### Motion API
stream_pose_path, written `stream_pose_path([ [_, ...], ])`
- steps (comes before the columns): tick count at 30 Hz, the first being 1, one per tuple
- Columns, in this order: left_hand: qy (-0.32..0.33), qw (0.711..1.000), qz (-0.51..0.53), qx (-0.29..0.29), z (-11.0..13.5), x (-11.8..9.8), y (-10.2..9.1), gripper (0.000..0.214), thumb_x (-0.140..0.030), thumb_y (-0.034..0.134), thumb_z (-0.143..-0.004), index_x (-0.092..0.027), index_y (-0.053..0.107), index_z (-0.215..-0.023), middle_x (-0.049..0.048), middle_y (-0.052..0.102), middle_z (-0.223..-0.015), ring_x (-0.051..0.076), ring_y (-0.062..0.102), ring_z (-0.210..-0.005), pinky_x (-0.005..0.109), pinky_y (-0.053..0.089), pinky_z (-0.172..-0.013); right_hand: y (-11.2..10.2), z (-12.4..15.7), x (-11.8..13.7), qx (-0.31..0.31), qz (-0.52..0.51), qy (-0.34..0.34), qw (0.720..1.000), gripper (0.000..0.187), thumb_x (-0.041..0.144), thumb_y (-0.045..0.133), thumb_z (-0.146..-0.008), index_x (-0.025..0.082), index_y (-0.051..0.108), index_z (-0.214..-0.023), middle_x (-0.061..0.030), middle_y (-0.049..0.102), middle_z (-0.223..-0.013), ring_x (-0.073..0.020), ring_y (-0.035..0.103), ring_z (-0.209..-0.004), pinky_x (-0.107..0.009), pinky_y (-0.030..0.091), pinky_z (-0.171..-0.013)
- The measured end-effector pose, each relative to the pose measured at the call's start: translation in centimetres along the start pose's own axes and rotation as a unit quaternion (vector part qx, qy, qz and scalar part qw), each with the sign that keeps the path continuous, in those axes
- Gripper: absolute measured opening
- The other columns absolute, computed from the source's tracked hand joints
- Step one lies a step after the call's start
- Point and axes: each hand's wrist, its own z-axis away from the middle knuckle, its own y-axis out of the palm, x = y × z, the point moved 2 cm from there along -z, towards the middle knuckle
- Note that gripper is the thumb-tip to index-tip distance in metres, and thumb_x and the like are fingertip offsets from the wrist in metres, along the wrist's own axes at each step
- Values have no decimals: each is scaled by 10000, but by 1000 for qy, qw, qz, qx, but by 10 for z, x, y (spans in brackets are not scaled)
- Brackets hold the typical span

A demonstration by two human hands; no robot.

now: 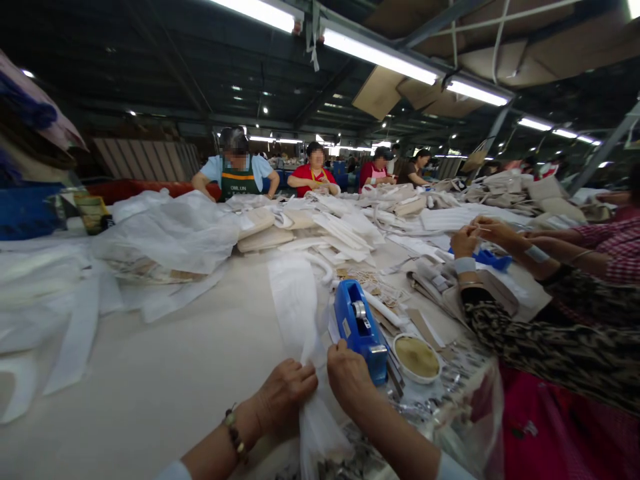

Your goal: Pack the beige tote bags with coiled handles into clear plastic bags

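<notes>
A thin, whitish packing sheet point(295, 300), partly see-through, lies lengthwise in front of me and gathers into folds between my hands. My left hand point(289, 388), with a beaded bracelet at the wrist, is closed with its fingers pinching the sheet's folds. Just right of the sheet is my right hand point(351, 377), its fingers curled shut; whatever they grip is hidden. Close beyond it stands a blue tape dispenser point(353, 317). A round white dish with a yellowish pad point(417, 357) sits to the right of the dispenser.
Beige cloth pieces point(265, 230) and white sheets are heaped across the table's far side. A clear plastic bag point(175, 227) lies at left. Co-workers' hands point(480, 233) work at right near another blue dispenser point(493, 260). Several people point(240, 170) stand across the table.
</notes>
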Motion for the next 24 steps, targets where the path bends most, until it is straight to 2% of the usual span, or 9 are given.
stream_pose_path([
  [2,-2,1000,-9,-1,-1,-1,0,139,-68,520,-741,-194,460,-740,10,609,-789,168,540,-619,305,391,-573,17,-22,11,16,11,21,1000,180,-16,499,-840,57,646,-914,-134,673,-935,-195,657,-879,-255,520,-660],
  [4,-4,1000,-16,-1,-1,-2,-1,142,-64,518,-741,-194,463,-733,3,609,-773,164,541,-612,301,392,-570,27,-42,13,28,16,44,999,98,83,557,-866,77,633,-926,-89,666,-945,-176,645,-888,-281,540,-694],
  [8,-11,1000,-20,4,-1,-3,-2,130,-76,514,-762,-193,465,-736,2,608,-773,161,546,-622,299,396,-577,30,-57,11,24,-14,70,997,217,295,579,-888,117,601,-1011,-52,638,-982,-148,632,-826,-321,546,-714],
  [11,-15,1000,-14,12,-1,-4,-1,117,-95,529,-770,-192,467,-748,3,611,-793,161,551,-634,299,404,-588,21,-45,4,-2,-57,75,996,176,229,559,-887,81,616,-964,-99,655,-934,-169,642,-806,-310,522,-696],
  [15,-18,999,1,27,-3,-3,1,123,-108,549,-756,-192,460,-742,4,605,-781,165,546,-623,302,400,-570,1,-13,-15,-42,-134,78,987,161,70,482,-809,64,643,-801,-178,678,-847,-214,655,-804,-277,464,-681],
  [17,-20,999,7,33,-3,-3,1,123,-105,543,-755,-193,457,-741,8,603,-784,170,546,-627,306,402,-570,-6,3,-25,-49,-184,81,978,190,104,450,-803,109,629,-740,-122,681,-755,-185,649,-731,-247,447,-635],
  [19,-23,999,11,39,-3,-3,-1,115,-107,532,-762,-193,457,-747,12,604,-799,175,549,-642,311,408,-581,-9,17,-34,-47,-240,88,966,237,174,390,-826,147,594,-710,-41,630,-593,-135,603,-556,-209,414,-521],
  [21,-23,999,13,47,-3,-3,-2,107,-120,538,-762,-192,459,-753,16,605,-813,180,554,-655,316,415,-590,-8,28,-43,-34,-367,100,924,242,273,370,-821,174,546,-688,33,511,-454,-95,477,-387,-186,327,-399],
  [24,-17,998,12,63,-5,-3,-5,114,-135,566,-746,-191,467,-756,17,609,-807,185,563,-657,317,421,-588,-7,43,-59,-20,-598,127,791,249,433,493,-724,196,483,-648,92,379,-415,-57,315,-324,-176,205,-345],
])
